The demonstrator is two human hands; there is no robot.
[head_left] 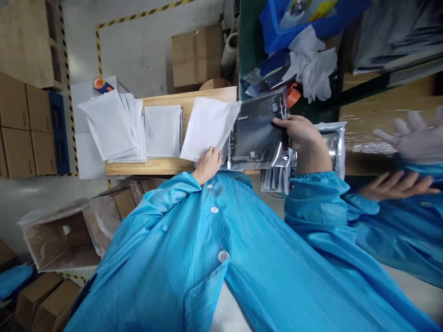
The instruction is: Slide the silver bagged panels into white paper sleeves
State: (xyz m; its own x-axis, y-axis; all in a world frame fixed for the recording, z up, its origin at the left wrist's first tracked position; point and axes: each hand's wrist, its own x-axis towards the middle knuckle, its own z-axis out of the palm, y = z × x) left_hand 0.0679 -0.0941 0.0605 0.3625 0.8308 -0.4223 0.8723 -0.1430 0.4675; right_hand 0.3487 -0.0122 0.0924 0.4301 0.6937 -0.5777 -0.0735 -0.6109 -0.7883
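Blue coat (166, 263) cropped; right hand (305, 134) partly behind dark panel (258, 127).

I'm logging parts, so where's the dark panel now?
In the head view, right of centre: the dark panel is gripped by the right hand, beside the white pouch the left hand touches.

Soft light, glare on bag (258, 131), stretched edges

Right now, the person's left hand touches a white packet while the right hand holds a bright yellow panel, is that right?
Not quite: in the head view, the panel held by the right hand is dark, not yellow. The left hand does touch a white packet.
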